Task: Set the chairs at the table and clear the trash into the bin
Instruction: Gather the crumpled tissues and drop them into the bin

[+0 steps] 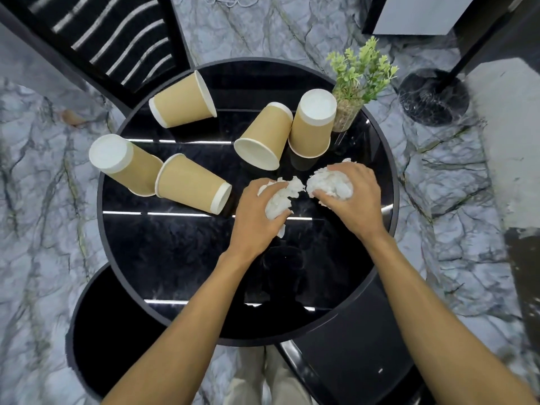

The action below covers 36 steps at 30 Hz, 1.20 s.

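Observation:
On the round black table (163, 258) my left hand (257, 211) closes around a crumpled white tissue (280, 197). Beside it, my right hand (347, 194) grips a second crumpled tissue (330, 184). Both wads rest at the table's right middle. Several tan paper cups are scattered across the far half: one lies on its side at the back (182, 100), two lie at the left (122, 162) (193, 185), one is tipped in the centre (264, 138), and one stands upside down (314, 124).
A small green plant in a glass (355, 83) stands at the table's far right edge. A black round bin (96, 331) sits low at the left under the table rim. A dark chair with striped seat (111, 33) is at the back left; a black stand base (432, 97) at right.

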Each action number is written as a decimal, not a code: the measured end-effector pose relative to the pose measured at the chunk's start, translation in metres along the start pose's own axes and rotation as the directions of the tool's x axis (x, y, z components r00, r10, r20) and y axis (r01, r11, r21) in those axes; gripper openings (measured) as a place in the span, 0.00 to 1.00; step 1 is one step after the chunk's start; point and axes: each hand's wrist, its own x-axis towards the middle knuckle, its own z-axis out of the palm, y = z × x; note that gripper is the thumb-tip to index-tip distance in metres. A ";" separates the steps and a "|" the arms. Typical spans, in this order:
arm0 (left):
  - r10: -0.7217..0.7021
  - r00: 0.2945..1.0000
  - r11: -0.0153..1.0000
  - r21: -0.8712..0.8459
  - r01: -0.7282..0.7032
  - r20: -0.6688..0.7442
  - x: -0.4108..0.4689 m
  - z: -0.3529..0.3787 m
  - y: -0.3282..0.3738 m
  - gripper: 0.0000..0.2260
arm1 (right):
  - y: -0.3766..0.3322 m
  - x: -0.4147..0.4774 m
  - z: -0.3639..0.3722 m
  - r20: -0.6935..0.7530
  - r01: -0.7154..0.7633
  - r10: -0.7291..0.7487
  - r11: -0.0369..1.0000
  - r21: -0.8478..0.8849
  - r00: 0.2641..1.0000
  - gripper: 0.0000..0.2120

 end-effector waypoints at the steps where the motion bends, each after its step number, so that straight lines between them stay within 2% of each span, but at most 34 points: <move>1: -0.001 1.000 1.000 -0.014 0.001 0.007 -0.002 0.000 0.002 0.21 | -0.003 -0.005 0.001 0.015 -0.002 0.002 1.000 0.023 1.000 0.24; 3: -0.002 1.000 0.996 -0.085 0.003 0.011 -0.007 -0.001 0.008 0.20 | -0.009 -0.015 0.005 0.050 -0.002 -0.002 0.997 0.080 0.999 0.25; 7: -0.008 1.000 0.965 -0.263 0.009 0.004 -0.020 -0.007 0.020 0.17 | -0.019 -0.038 0.011 0.083 -0.017 0.000 0.979 0.204 0.997 0.20; 13: -0.072 0.996 0.955 -0.283 0.086 0.062 -0.049 -0.020 0.018 0.15 | -0.045 -0.064 0.011 0.169 -0.060 -0.003 0.930 0.363 0.986 0.18; 21: -0.080 0.996 0.953 -0.296 0.066 -0.036 -0.116 -0.086 0.023 0.13 | -0.117 -0.090 0.013 0.331 -0.026 -0.143 0.889 0.457 0.933 0.16; 28: -0.184 0.952 0.969 -0.208 0.134 -0.244 -0.193 -0.169 -0.004 0.10 | -0.211 -0.118 0.064 0.463 0.088 -0.348 0.864 0.495 0.815 0.13; 36: -0.360 0.774 0.928 -0.283 0.241 -0.521 -0.290 -0.247 -0.061 0.09 | -0.317 -0.163 0.152 0.550 0.201 -0.559 0.791 0.577 0.620 0.14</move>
